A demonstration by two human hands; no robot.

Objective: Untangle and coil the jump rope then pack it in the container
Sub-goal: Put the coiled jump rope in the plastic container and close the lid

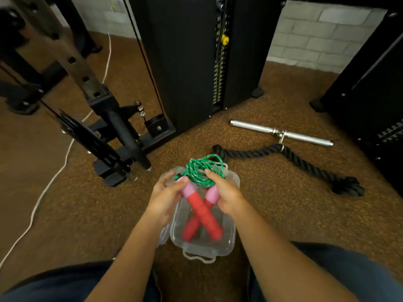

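Observation:
The jump rope has a green cord [201, 171] bunched in loose loops and two red handles [202, 216] with pink tops, crossed like an X. I hold it just above a clear plastic container [226, 243] on the brown floor. My left hand [165, 197] grips the pink top of one handle. My right hand [226, 195] holds the other pink top and pinches the cord bundle. The handles' lower ends reach into the container; the cord loops stick out past its far rim.
A black thick rope attachment [294, 162] and a silver bar [281, 132] lie on the floor to the right. A black weight-stack machine [196, 62] stands ahead, its frame base [122, 144] to the left. A white cable [43, 192] runs along the left floor. My knees are at the bottom.

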